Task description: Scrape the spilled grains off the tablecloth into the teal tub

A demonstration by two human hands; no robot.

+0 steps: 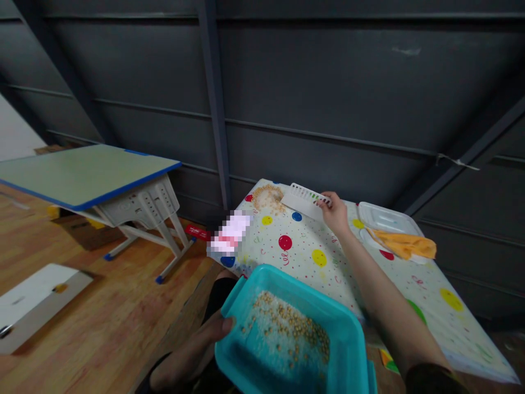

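Beans, round and yellowish [293,320], lie with loose white grains [271,311] in a rectangular turquoise plastic tub [314,294], which we hold before the near edge of the dotted white counter [302,241]. Our left hand [200,346] has its grip closed over the tub's left rim, thumb on top, presumably to steady it; whether our lap bears it too, we cannot tell. Our right hand [335,214], stretched over the counter, grasps a flat white slotted strip [301,203] by one end, seemingly to leave the other free at the pale, grainy heap [267,198]; whether they touch is unclear. Beyond that hand, a crumpled orange cloth [404,244] lies by a clear rectangular lid [389,218], perhaps kept aside for room.
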